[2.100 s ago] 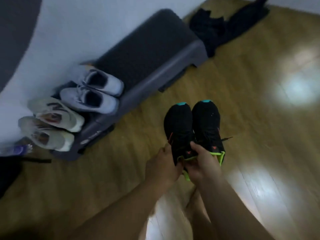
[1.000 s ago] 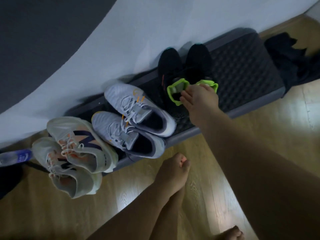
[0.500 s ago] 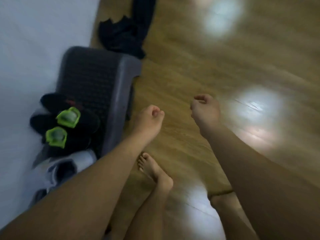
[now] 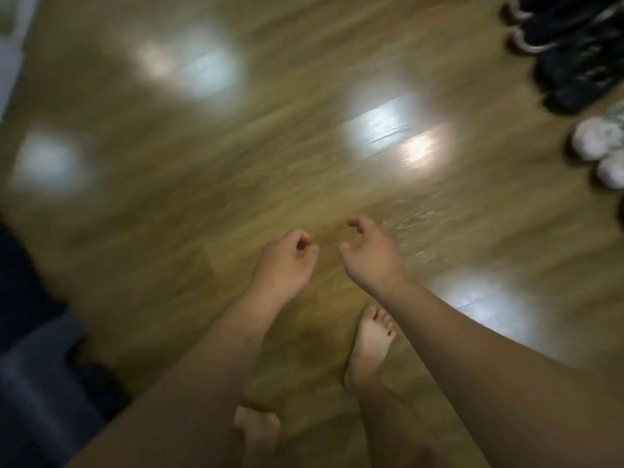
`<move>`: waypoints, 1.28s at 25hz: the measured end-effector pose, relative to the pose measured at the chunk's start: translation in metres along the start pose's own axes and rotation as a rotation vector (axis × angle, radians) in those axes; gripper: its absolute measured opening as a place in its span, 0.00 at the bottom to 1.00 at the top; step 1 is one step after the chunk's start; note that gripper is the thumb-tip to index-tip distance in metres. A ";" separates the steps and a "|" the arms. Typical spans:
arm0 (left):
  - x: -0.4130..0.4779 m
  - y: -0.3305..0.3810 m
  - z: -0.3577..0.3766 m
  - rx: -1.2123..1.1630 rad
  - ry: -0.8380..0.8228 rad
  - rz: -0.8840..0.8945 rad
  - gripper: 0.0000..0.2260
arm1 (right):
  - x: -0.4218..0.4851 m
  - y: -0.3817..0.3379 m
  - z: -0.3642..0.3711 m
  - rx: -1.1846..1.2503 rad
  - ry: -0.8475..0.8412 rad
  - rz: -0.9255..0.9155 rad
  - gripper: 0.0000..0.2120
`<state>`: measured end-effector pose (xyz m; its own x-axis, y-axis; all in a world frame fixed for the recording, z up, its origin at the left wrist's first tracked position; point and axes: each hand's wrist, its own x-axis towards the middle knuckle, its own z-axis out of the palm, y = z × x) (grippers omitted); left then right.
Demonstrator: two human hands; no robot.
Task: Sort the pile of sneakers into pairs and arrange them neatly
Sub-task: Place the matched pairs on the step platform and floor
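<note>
Fingers of the left hand are being held loosely curled, with nothing gripped in them. Those of the right hand are being held slackly apart, thumb and forefinger parted, likewise around nothing. Both hands are being carried side by side, near each other but not touching, above the wooden floor. A bare foot is being shown just beneath the right wrist.

Well apart from the hands, at the right edge of the view, the sneakers are lying. Dark sneakers are being seen bunched in the upper corner, and just below them the toes of white sneakers are being cut off by the frame. Whether these are being kept as matched pairs cannot be told, since the picture is being smeared by blur. At the lower left a grey shape is being shown only dimly.

The step in hand is being judged as a reach toward these shoes, with sorting apparently not yet finished. For this to be done well, one sneaker is best taken in each hand at the heel collar, the match being checked by colour and sole before lifting. The pair is then best set down with toes level and sides touching.
</note>
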<state>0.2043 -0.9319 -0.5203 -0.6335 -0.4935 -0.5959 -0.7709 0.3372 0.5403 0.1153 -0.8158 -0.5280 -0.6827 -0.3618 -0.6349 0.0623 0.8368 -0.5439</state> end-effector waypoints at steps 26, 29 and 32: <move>0.113 0.553 0.429 0.617 -0.611 0.848 0.06 | 0.068 0.432 -0.457 0.347 0.557 0.665 0.22; 0.113 0.589 0.485 0.614 -0.633 0.847 0.07 | 0.073 0.500 -0.514 0.265 0.571 0.739 0.22; 0.113 0.620 0.552 0.604 -0.645 0.810 0.07 | 0.095 0.575 -0.567 0.272 0.572 0.788 0.21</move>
<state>-0.3819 -0.3361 -0.5809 -0.7323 0.4703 -0.4925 0.0699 0.7713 0.6327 -0.3267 -0.1363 -0.5898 -0.6174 0.5645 -0.5479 0.7612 0.6044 -0.2350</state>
